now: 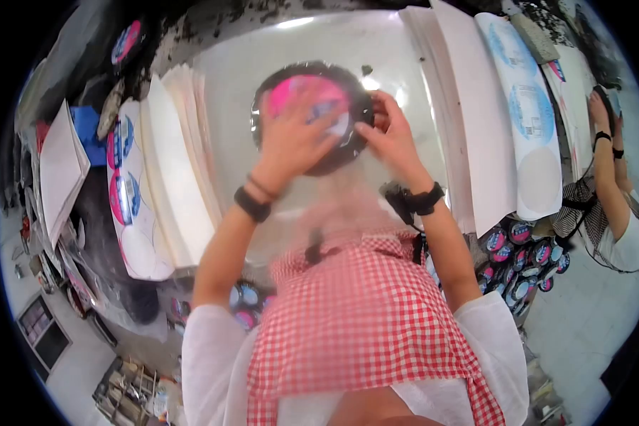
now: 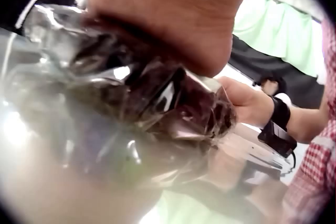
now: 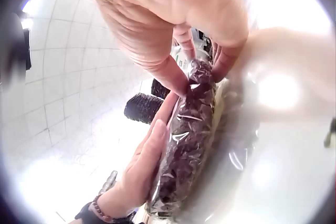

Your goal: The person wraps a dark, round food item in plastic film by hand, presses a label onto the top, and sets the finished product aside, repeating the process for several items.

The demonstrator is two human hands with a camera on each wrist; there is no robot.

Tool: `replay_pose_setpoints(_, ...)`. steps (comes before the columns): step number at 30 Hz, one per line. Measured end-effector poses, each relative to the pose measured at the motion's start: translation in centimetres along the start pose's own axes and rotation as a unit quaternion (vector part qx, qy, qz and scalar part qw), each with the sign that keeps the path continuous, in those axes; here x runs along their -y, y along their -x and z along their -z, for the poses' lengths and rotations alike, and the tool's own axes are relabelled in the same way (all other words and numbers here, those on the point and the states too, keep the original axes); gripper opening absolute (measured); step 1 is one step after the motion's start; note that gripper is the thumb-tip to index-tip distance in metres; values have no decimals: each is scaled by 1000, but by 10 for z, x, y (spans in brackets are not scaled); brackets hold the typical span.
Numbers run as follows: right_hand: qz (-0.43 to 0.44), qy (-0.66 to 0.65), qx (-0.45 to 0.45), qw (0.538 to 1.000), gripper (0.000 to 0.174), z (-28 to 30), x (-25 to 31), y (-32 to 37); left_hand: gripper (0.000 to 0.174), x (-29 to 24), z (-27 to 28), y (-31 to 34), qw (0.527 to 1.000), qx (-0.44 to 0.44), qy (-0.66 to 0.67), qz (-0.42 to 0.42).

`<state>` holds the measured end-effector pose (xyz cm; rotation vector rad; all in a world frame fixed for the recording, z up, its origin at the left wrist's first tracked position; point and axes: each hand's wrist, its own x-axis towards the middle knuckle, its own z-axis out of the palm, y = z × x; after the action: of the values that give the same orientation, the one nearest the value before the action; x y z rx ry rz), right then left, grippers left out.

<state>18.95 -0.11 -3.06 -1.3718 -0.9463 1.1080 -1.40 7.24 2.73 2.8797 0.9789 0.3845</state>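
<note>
Round black-rimmed, pink-labelled disc in clear film (image 1: 312,86), upper centre of head view, on shiny table (image 1: 224,106). Probably light, stiff, slippery under wrap; best taken at rim. Left grip (image 1: 291,138) flat and wide on top; right grip (image 1: 390,138) pinching wrapped rim.

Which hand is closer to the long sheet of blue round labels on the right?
Right. The right hand pinches the film-wrapped disc at its edge, on the side toward the sheet of blue labels; the left hand lies flat over the disc, farther from the sheet.
</note>
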Motion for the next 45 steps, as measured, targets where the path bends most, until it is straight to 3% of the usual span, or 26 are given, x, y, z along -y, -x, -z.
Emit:
replay_pose_setpoints(3, -26, 31, -2, 999, 62, -1, 18, 3, 61, 47, -27, 36, 948, -110, 165, 247)
replay_pose_setpoints(4, -9, 30, 30, 999, 62, 0, 25, 2, 62, 61, -39, 51, 914, -140, 227, 306)
replay_pose_setpoints(5, 3, 30, 64, 997, 62, -3, 31, 3, 60, 52, -12, 50, 871, -101, 380, 296)
replay_pose_setpoints(6, 19, 4, 73, 997, 63, -12, 48, 6, 57, 42, 11, 53, 769, -135, 503, 371)
replay_pose_setpoints(8, 19, -6, 128, 992, 52, -23, 102, -4, 56, 54, 40, 76, 551, -167, 718, 390)
replay_pose_setpoints(9, 13, -29, 174, 984, 48, -22, 116, -17, 56, 60, 62, 96, 446, -246, 806, 302)
replay_pose_setpoints(11, 161, 115, 126, 972, 38, -3, 125, -73, 55, 71, 107, 136, 152, -325, 931, 73)
replay_pose_setpoints(13, 158, 263, -72, 949, 48, 37, 133, -142, 89, 63, 163, 121, 114, -285, 889, -340)
replay_pose_setpoints(15, 95, 407, -198, 887, 73, 95, 103, -228, 95, 67, 198, 139, 312, -323, 845, -292)
replay_pose_setpoints(17, -68, 498, -325, 801, 90, 127, 66, -287, 96, 63, 185, 138, 343, -376, 848, -145)
replay_pose_setpoints(19, -180, 475, -284, 813, 96, 143, 49, -320, 97, 56, 166, 126, 352, -377, 857, -14)
replay_pose_setpoints(20, -136, 509, -284, 801, 96, 155, 22, -340, 97, 53, 154, 119, 343, -352, 870, 45)
replay_pose_setpoints(21, -141, 422, -246, 861, 97, 157, 25, -342, 92, 54, 140, 111, 297, -301, 905, 30)
replay_pose_setpoints(23, -149, 235, -162, 947, 104, 158, 36, -338, 81, 55, 113, 96, 303, -261, 916, 18)
replay_pose_setpoints(26, -95, -24, -217, 971, 87, 159, 18, -345, 74, 56, 79, 78, 302, -207, 925, 98)
replay_pose_setpoints(27, -75, -105, -220, 967, 83, 157, 22, -339, 72, 54, 68, 69, 302, -190, 926, 123)
replay_pose_setpoints(28, -78, -108, -242, 961, 76, 152, 33, -328, 70, 49, 61, 58, 340, -168, 912, 159)
replay_pose_setpoints(31, -10, -222, -139, 965, 75, 120, 79, -251, 66, 28, 41, 25, 467, -92, 844, 248)
replay_pose_setpoints(33, 3, -198, -141, 970, 74, 75, 121, -170, 65, 13, 27, 9, 537, -105, 801, 240)
replay_pose_setpoints(35, -9, -162, -83, 983, 76, 49, 116, -101, 66, -4, 20, 1, 540, -170, 773, 286)
replay_pose_setpoints(36, -28, -132, -64, 989, 76, 34, 111, -66, 64, -5, 5, 4, 639, -202, 694, 264)
replay_pose_setpoints(38, -71, -126, -44, 989, 76, 7, 100, -4, 60, -22, 8, 8, 572, -246, 686, 375)
replay_pose_setpoints(39, -100, -148, -44, 983, 75, -3, 89, 19, 58, -27, 3, 20, 592, -247, 668, 378)
replay_pose_setpoints(42, -79, -110, -63, 989, 70, -18, 49, 44, 50, -36, -13, 42, 652, -273, 591, 390)
replay_pose_setpoints(44, -39, -103, -42, 993, 71, -23, 41, 46, 49, -26, -18, 47, 722, -261, 515, 382)
replay_pose_setpoints(45, -18, 10, -50, 999, 72, -22, 37, 41, 49, -21, -20, 47, 754, -255, 475, 375)
